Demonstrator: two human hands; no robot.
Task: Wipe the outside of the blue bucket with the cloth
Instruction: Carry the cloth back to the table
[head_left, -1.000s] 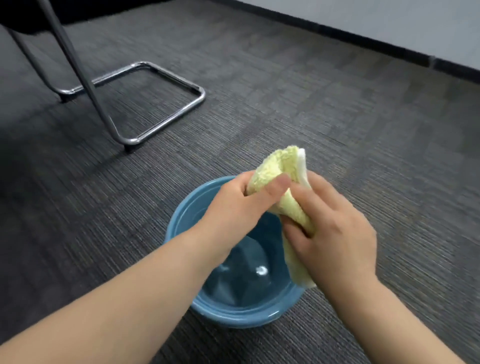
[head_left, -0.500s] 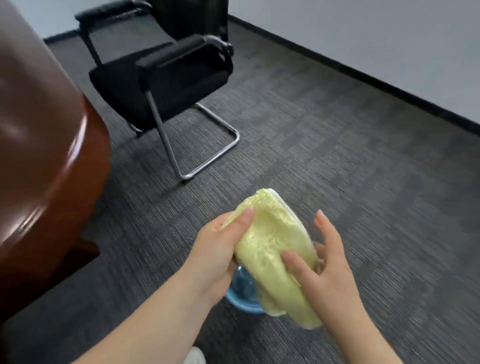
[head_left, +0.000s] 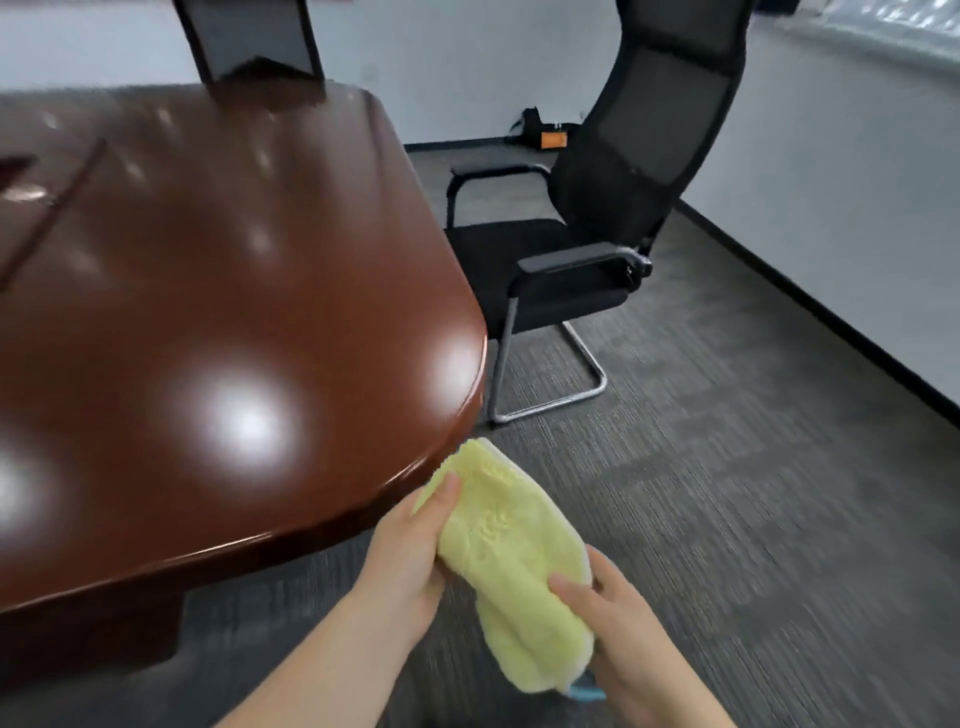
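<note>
cloth gripped at top by left hand | right hand grips its lower part | blue bucket sliver below cloth

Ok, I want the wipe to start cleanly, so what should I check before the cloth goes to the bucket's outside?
1. Cloth held: ok, left hand and right hand both grip it.
2. Cloth folded into a pad: ok.
3. Blue bucket in view: not ok, only a blue sliver shows below the cloth.
4. Cloth touching the bucket's outside: cannot tell.
5. Cloth damp: cannot tell.
</note>
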